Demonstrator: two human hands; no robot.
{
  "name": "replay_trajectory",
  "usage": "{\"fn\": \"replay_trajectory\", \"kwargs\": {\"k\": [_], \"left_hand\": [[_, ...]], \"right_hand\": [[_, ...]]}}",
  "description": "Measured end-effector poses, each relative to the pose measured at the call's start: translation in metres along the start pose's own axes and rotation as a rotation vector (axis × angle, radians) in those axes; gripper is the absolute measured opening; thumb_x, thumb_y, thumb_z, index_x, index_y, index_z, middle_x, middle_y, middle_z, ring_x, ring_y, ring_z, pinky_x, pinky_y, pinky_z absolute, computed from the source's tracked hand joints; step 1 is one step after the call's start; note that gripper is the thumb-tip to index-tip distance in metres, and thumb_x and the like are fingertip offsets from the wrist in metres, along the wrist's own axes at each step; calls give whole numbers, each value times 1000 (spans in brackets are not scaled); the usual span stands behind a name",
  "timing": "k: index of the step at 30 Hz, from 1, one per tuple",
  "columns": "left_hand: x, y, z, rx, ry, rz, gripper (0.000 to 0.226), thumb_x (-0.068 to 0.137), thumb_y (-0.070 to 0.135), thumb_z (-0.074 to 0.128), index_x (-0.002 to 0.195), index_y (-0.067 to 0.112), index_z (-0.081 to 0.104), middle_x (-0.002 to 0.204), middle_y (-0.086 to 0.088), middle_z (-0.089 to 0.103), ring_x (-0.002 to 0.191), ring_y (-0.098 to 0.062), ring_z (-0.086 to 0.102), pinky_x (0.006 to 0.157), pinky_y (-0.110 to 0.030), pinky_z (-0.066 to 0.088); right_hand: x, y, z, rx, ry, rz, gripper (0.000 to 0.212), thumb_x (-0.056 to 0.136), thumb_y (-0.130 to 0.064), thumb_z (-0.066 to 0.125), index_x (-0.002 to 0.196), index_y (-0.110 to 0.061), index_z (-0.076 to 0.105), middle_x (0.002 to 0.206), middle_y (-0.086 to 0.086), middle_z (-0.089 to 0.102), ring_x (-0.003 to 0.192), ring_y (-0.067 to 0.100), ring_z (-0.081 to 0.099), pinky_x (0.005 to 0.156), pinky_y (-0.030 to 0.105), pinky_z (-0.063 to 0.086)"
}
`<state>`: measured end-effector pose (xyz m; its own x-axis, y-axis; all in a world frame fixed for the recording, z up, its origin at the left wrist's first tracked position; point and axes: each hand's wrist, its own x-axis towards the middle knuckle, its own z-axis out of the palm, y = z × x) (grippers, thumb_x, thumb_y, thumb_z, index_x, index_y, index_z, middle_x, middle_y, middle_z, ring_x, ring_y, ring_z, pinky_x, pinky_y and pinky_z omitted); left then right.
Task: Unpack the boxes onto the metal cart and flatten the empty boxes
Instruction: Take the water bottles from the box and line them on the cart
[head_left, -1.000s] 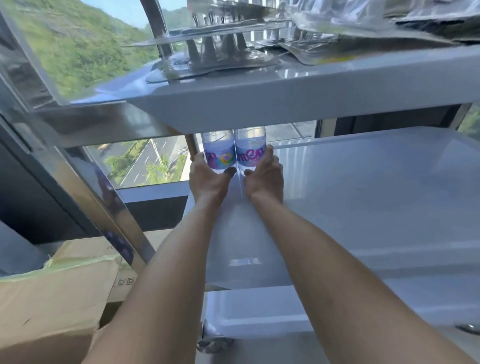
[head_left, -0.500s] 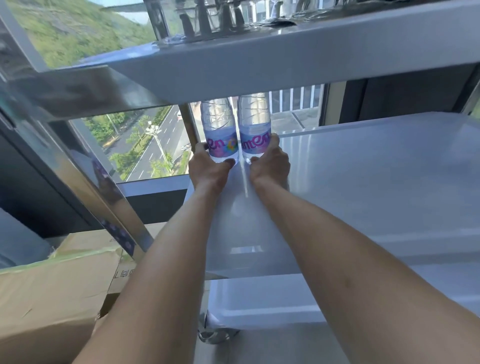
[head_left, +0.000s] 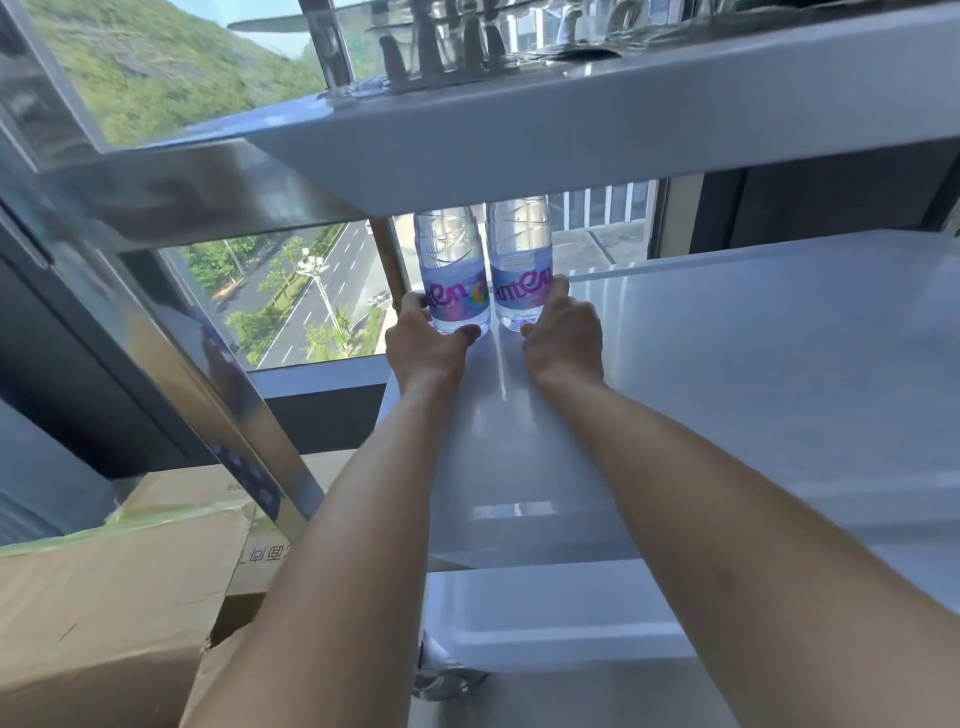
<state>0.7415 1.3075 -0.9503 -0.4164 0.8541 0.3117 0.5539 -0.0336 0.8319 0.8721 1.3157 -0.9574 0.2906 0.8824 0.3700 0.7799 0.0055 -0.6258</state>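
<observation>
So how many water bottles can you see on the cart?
2. The left bottle stands at the shelf's far corner in the left hand; the right bottle is beside it in the right hand. Their tops are hidden.

Two clear water bottles (head_left: 457, 280) (head_left: 521, 270) are stood upright, touching side by side, at the far left corner of the metal cart's middle shelf (head_left: 753, 374) (glossy, pale grey); a lower shelf (head_left: 545, 618) is seen beneath.
</observation>
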Motion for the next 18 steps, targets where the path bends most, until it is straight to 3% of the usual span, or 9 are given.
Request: {"fn": "replay_trajectory", "kwargs": {"k": [14,18], "left_hand": [[3,-1,1,18,-13,-3,59,71,24,86,123,17,59,117,-3,69,102,-26,66,93,-35,51],[3,0,4,66,-22,39,56,76,25,83,126,17,59,117,-5,70,104,-27,65,89,-29,46]], "right_hand": [[2,-1,0,-59,24,15,45,91,-13,65,131,-9,46,102,17,68,105,33,60,81,34,46],[4,-1,-2,-38,-8,8,55,89,-22,69,138,-12,45,104,16,68,108,33,58,84,34,45]]}}
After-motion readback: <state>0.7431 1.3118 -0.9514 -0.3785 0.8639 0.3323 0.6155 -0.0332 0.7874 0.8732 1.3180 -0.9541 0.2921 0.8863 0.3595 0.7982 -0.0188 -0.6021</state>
